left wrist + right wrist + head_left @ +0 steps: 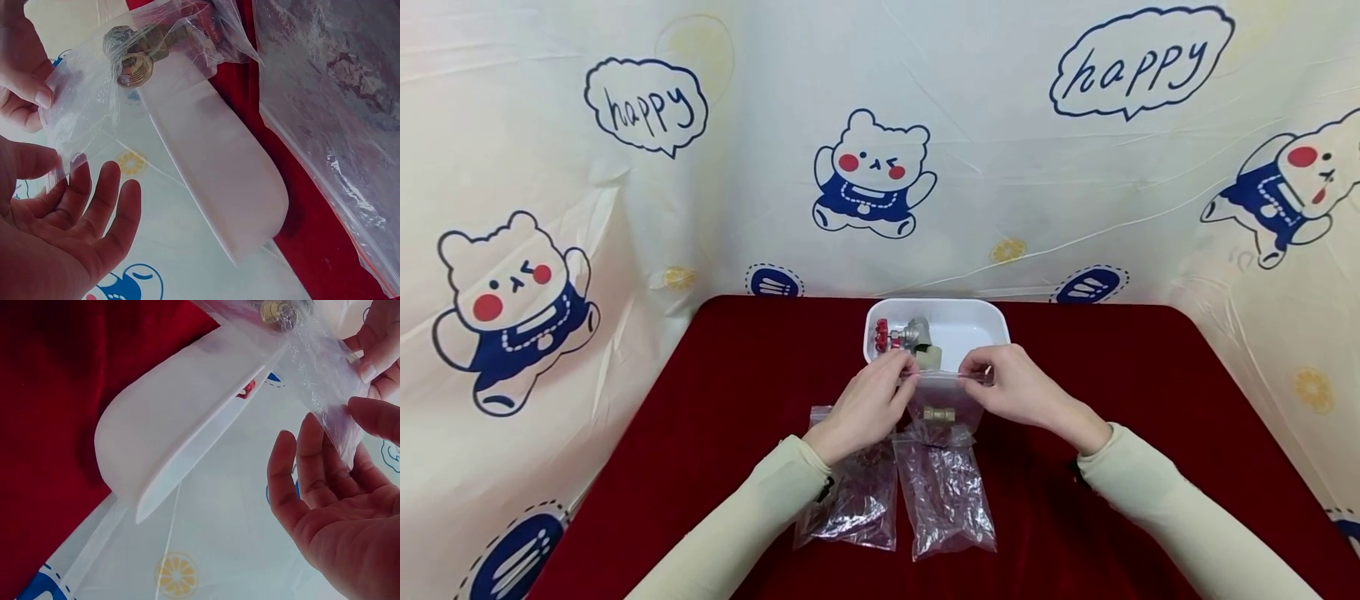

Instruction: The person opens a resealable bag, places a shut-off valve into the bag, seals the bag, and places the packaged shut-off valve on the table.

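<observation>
A clear zip bag (81, 106) hangs by its top edge between both hands, with a brass threaded fitting (938, 414) low inside it. My left hand (872, 398) pinches one top corner between thumb and forefinger, its other fingers loosely spread in the left wrist view. On the opposite corner, my right hand (1018, 387) pinches the bag the same way. Just behind the bag stands a white plastic tub (976, 321). Inside the tub lies a grey metal valve (919, 333) with a red handwheel (882, 335), beside a pale beige piece (928, 358).
Two clear plastic bags lie on the dark red cloth (737, 433) nearer to me: a left bag (853, 508), partly under my left forearm, and a right bag (947, 500) below the held one. A printed curtain (1000, 183) encloses the table's back and sides.
</observation>
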Demonstrator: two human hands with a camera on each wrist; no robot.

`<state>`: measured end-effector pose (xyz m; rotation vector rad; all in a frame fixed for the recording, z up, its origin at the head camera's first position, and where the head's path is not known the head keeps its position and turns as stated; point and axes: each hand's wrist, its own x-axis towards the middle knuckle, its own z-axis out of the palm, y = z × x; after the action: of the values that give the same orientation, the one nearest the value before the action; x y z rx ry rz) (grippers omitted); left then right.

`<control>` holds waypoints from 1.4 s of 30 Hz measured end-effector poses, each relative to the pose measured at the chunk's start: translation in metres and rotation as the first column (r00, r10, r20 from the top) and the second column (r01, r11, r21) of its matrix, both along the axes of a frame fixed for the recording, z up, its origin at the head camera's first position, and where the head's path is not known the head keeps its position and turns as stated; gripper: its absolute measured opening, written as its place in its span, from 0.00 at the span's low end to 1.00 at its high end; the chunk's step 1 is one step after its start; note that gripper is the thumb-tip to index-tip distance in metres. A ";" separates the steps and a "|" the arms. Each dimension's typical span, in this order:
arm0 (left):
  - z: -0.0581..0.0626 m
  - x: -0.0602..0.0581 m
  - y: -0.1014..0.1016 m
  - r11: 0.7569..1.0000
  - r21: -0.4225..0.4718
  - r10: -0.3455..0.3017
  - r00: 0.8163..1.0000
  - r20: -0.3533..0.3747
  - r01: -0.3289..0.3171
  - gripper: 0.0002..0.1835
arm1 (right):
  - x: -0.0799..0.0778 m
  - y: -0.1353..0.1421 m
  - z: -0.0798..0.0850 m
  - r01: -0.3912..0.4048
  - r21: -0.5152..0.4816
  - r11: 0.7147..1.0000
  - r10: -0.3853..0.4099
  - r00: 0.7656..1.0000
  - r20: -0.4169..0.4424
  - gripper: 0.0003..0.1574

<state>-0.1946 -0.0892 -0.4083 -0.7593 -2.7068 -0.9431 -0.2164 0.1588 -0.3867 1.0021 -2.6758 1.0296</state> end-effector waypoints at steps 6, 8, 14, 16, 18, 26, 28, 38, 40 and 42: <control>-0.002 0.000 0.001 1.000 -0.004 -0.007 1.000 0.002 0.007 0.02 | 0.001 0.002 -0.004 0.005 -0.023 1.000 -0.005 1.000 0.004 0.08; -0.002 0.000 0.001 1.000 -0.004 -0.008 1.000 0.002 0.008 0.02 | 0.001 0.002 -0.004 0.009 -0.021 1.000 -0.010 1.000 -0.005 0.07; -0.002 -0.001 0.002 1.000 -0.006 -0.011 1.000 0.003 0.011 0.02 | 0.002 0.009 0.001 0.016 -0.007 1.000 -0.016 0.999 0.029 0.07; -0.001 -0.001 0.002 1.000 -0.009 -0.013 1.000 0.007 0.013 0.02 | 0.002 0.011 0.002 0.019 -0.003 1.000 -0.019 0.999 0.046 0.07; 0.000 -0.001 0.001 1.000 -0.009 -0.011 1.000 0.008 0.011 0.02 | 0.001 0.012 0.002 0.017 -0.003 1.000 -0.017 0.999 0.043 0.09; -0.002 -0.002 0.000 1.000 -0.002 -0.012 1.000 0.007 0.012 0.02 | 0.000 0.011 -0.001 -0.004 -0.051 0.999 0.004 1.000 0.003 0.10; -0.001 -0.003 0.000 1.000 0.000 -0.018 1.000 0.016 0.018 0.02 | 0.000 0.011 -0.002 -0.010 -0.053 0.999 0.010 1.000 -0.006 0.10; 0.007 -0.014 0.017 0.987 -0.031 -0.158 0.987 0.008 0.158 0.13 | -0.001 0.009 -0.001 -0.058 -0.052 0.997 0.054 0.997 -0.062 0.09; 0.008 -0.016 0.022 0.983 -0.045 -0.181 0.983 -0.026 0.180 0.09 | -0.002 0.007 -0.002 -0.075 -0.054 0.996 0.071 0.995 -0.068 0.09; 0.008 -0.017 0.026 0.981 -0.057 -0.186 0.981 -0.056 0.183 0.05 | -0.002 0.006 -0.002 -0.084 -0.057 0.995 0.080 0.994 -0.075 0.09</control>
<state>-0.2119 -0.0632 -0.3999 -1.0474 -2.6530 -0.8736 -0.2180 0.1644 -0.3892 1.1234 -2.5498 1.0610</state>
